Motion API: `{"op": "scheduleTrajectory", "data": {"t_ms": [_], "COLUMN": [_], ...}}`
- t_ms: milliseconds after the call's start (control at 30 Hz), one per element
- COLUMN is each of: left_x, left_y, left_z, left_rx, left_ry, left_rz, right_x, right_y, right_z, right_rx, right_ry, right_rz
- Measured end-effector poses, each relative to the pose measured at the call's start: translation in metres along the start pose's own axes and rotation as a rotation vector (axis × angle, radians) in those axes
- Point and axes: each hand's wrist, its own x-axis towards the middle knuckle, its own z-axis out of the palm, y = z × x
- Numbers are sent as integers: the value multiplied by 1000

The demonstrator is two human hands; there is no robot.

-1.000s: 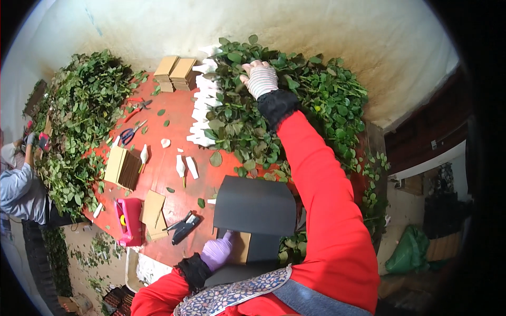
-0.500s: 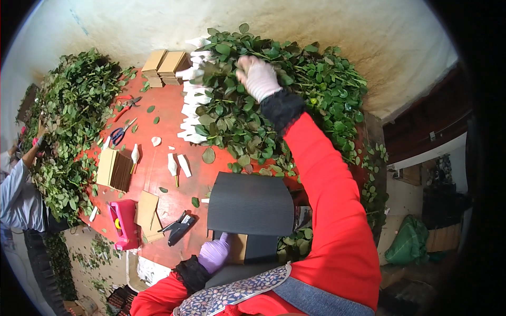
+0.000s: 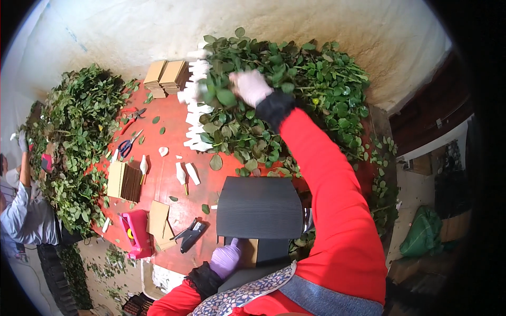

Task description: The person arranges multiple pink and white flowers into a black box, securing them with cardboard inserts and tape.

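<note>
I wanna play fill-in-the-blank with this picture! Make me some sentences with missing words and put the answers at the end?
1. The glove on the left hand is coloured ____.
2. The right hand is at the leafy stems, and its sleeve is coloured ____.
3. The tape dispenser is coloured ____.
4. The stapler lies to the ____ of the tape dispenser.

Missing words: purple; red; pink; right.

Right arm [image 3: 334,184], red-sleeved, is stretched far forward | right hand [image 3: 252,88] is angled leftward, its grip blurred | left forearm [image 3: 176,301] is held low | purple-gloved left hand [image 3: 225,261] is seen with one digit [image 3: 234,243] extended
</note>
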Motion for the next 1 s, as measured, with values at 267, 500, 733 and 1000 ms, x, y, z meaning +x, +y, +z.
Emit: {"op": "scheduleTrajectory", "data": {"t_ms": [267,500,733,1000], "left_x": [3,0,-1,-4], "left_y": [7,5,5,4], "left_z": [-8,-7,-12,2], "left_rx": [-15,-48,38,12], "left_ry": [-26,22,8,122], "left_rz": [-24,-26,38,47], "right_x": [-148,-82,-11,-110], "right_y": [-18,-19,-27,-34], "right_z": [-42,-39,3,22], "right_rx": [-18,55,10,-59], "right_ry": [127,48,-59,133], "right_rz": [-357,-70,119,-76]}}
